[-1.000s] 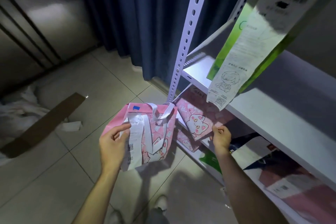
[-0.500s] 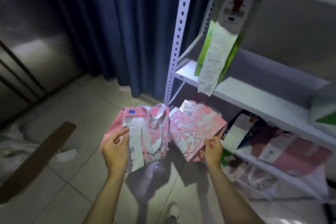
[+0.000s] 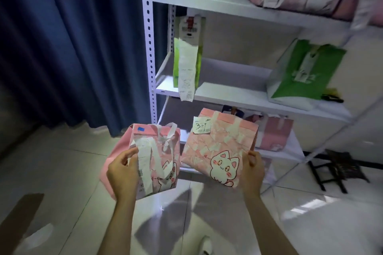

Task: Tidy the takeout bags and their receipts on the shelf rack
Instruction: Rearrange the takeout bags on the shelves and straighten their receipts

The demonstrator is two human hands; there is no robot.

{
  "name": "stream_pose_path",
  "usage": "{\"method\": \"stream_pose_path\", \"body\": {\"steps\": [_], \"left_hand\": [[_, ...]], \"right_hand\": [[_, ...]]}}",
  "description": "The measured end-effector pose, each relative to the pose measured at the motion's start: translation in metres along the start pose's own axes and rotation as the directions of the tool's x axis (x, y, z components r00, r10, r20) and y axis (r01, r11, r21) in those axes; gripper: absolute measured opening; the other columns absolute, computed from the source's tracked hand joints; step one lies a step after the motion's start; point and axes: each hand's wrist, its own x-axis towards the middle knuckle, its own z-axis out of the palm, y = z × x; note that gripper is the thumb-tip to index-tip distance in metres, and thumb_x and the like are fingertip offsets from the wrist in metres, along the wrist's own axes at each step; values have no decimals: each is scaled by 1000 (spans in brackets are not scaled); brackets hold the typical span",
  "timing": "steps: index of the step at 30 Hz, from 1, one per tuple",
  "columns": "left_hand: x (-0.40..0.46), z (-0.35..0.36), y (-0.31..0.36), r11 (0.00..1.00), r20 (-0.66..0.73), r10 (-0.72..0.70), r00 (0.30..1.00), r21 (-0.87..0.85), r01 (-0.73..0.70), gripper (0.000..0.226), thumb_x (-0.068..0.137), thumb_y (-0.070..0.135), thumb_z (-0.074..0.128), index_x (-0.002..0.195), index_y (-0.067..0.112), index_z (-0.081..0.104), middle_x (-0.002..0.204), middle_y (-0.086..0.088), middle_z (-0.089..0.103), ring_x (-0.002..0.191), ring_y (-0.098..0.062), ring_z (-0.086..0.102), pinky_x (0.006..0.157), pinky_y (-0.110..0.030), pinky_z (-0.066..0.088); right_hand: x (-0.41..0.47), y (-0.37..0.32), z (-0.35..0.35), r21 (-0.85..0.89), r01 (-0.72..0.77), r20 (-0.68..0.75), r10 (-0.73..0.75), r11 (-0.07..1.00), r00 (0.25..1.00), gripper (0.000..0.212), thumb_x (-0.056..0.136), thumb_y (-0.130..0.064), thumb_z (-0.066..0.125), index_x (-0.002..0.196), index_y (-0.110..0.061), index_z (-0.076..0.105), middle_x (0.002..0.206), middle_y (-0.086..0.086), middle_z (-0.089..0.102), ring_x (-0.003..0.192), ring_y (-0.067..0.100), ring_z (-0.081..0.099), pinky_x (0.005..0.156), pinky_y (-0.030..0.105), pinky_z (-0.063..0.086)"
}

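Head view: two held pink bags

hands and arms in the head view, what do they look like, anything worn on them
Both the left hand and the right hand are bare: no gloves, rings, watch or bands show. The forearms are bare too, with no sleeve in view down to the bottom edge of the picture. Fingernails look short and plain.
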Motion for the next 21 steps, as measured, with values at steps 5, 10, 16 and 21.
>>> {"method": "stream_pose_path", "body": {"steps": [5,10,16,21], "left_hand": [[-5,9,28,997,29,77,997,2,-77,19,95,10,67,108,14,79,108,1,75,75,0,62,50,-7,46],[0,27,57,988,86,153,985,26,-155,17,97,17,66,106,19,80,105,6,74,81,-3,62,63,-20,48],[6,60,82,978,91,192,977,67,-198,17,96,17,67,98,29,80,98,9,74,81,-8,63,63,-22,48],[4,90,94,979,83,162,983,112,-171,17,96,19,67,98,28,81,101,10,74,75,-4,61,55,-19,43]], "right_hand": [[32,-48,-29,102,101,-107,-90,990,990,19,101,-36,57,99,-17,61,81,-6,65,71,10,62,61,31,51],[86,-102,-35,99,188,-145,-173,977,974,15,103,-27,54,104,-13,59,89,-2,64,70,-5,59,55,15,43],[160,-140,-22,208,155,-162,-122,966,979,12,103,-38,53,101,-27,55,83,-11,66,67,14,64,57,34,55],[223,-143,1,233,148,-119,-123,961,985,7,103,-35,53,102,-28,54,97,-1,69,71,17,62,59,40,59]]}}
